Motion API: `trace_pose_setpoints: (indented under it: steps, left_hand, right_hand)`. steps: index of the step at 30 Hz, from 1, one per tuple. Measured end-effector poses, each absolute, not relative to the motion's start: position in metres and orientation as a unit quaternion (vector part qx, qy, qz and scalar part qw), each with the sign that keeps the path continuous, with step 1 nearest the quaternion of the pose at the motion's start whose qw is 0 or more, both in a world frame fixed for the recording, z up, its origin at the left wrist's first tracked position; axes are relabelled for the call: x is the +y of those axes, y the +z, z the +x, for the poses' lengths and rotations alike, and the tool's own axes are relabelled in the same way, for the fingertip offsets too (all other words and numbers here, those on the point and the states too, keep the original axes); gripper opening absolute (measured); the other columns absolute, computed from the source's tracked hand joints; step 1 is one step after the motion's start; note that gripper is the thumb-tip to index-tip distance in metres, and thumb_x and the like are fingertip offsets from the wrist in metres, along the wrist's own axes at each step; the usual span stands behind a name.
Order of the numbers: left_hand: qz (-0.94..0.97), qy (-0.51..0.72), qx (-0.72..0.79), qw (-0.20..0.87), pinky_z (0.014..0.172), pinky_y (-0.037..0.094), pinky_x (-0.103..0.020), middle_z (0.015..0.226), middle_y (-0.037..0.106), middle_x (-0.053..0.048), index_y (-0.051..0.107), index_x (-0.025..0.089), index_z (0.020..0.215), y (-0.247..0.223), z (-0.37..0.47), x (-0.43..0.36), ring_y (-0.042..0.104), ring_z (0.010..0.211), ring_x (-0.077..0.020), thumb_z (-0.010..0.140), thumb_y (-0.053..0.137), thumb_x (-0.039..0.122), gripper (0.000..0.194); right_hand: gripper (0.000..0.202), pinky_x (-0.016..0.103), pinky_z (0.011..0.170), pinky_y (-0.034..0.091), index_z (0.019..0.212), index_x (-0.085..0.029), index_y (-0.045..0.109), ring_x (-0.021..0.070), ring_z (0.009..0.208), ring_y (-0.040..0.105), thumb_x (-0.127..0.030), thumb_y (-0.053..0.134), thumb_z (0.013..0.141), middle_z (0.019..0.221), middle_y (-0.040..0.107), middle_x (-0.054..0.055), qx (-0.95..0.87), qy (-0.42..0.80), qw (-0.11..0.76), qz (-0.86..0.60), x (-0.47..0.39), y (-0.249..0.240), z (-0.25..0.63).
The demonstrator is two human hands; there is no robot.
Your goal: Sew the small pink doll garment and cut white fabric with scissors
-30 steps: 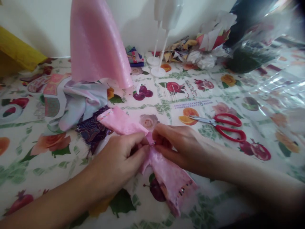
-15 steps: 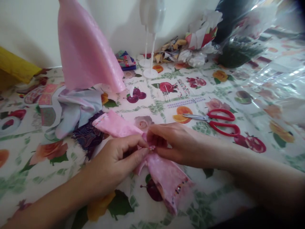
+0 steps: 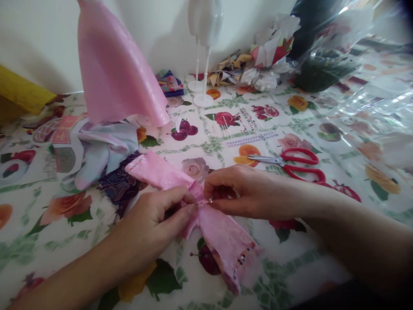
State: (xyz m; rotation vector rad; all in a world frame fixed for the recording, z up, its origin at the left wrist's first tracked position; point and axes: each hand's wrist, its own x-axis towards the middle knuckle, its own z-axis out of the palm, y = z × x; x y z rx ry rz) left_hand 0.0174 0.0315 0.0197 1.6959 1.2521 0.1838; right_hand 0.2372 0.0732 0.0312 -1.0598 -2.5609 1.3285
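Note:
A pink cloth piece [image 3: 226, 241] with small beads along its ends lies slantwise on the flowered tablecloth, gathered at its middle. My left hand [image 3: 167, 215] pinches that middle from the left, thumb against forefinger. From the right, my right hand [image 3: 232, 191] is closed in a pinch on the end of a short beaded strip [image 3: 203, 202], which lies across the gathered middle between my fingertips. The other fingers of my right hand are curled.
Red-handled scissors [image 3: 300, 165] lie beyond my right wrist. A pink cone-shaped skirt [image 3: 116, 73] stands at the back left, near pastel cloth [image 3: 106, 146]. White stands [image 3: 203, 100], fabric scraps [image 3: 230, 69] and clear plastic [image 3: 380, 103] are farther back.
My right hand has moved slightly right, away from my left fingertips, and more of the beaded strip shows between them. My left hand has shifted slightly left.

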Motion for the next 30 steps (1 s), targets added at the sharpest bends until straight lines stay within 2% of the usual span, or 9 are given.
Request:
trace_pose_setpoints:
  steps: [8, 12, 15, 22, 30]
  left_hand:
    - [0.698, 0.068, 0.523, 0.484, 0.062, 0.038, -0.025, 0.069, 0.059, 0.001, 0.061, 0.020, 0.079, 0.020, 0.014, 0.029, 0.054, 0.069, -0.0141, 0.094, 0.044, 0.038, 0.029]
    - [0.689, 0.073, 0.525, 0.495, 0.061, 0.038, -0.025, 0.068, 0.059, 0.001, 0.061, 0.020, 0.079, 0.021, 0.015, 0.027, 0.053, 0.067, -0.0138, 0.094, 0.044, 0.038, 0.029]
    - [0.684, 0.077, 0.527, 0.499, 0.060, 0.037, -0.025, 0.067, 0.058, 0.001, 0.060, 0.020, 0.078, 0.019, 0.015, 0.027, 0.053, 0.066, -0.0141, 0.094, 0.044, 0.038, 0.029]
    - [0.693, 0.061, 0.528, 0.486, 0.060, 0.035, -0.026, 0.068, 0.058, 0.001, 0.058, 0.020, 0.076, 0.017, 0.013, 0.025, 0.052, 0.067, -0.0141, 0.095, 0.043, 0.039, 0.031]
    - [0.702, 0.054, 0.535, 0.467, 0.056, 0.031, -0.026, 0.063, 0.055, 0.002, 0.054, 0.019, 0.069, 0.018, 0.013, 0.026, 0.050, 0.062, -0.0129, 0.096, 0.040, 0.042, 0.038]
  right_hand:
    - [0.010, 0.021, 0.059, 0.039, 0.088, -0.019, 0.061, 0.0085, 0.067, 0.052, -0.013, 0.053, 0.088, 0.078, 0.060, -0.005, -0.809, 0.488, 0.019, -0.328, 0.077, 0.034, 0.242]
    - [0.009, 0.022, 0.057, 0.039, 0.091, -0.019, 0.063, 0.0094, 0.066, 0.051, -0.023, 0.055, 0.091, 0.077, 0.061, -0.004, -0.792, 0.502, -0.010, -0.346, 0.079, 0.039, 0.242]
    - [0.016, 0.022, 0.052, 0.036, 0.087, -0.019, 0.063, 0.0084, 0.060, 0.047, -0.030, 0.053, 0.094, 0.070, 0.056, -0.005, -0.796, 0.491, 0.016, -0.354, 0.077, 0.037, 0.241]
    - [0.016, 0.024, 0.052, 0.032, 0.084, -0.020, 0.064, 0.0083, 0.058, 0.046, -0.020, 0.049, 0.091, 0.066, 0.054, -0.005, -0.822, 0.425, 0.044, -0.377, 0.070, 0.026, 0.234]
    - [0.012, 0.024, 0.054, 0.032, 0.073, -0.019, 0.055, 0.0083, 0.058, 0.045, -0.015, 0.051, 0.084, 0.065, 0.053, -0.005, -0.830, 0.378, 0.065, -0.404, 0.063, 0.021, 0.225]
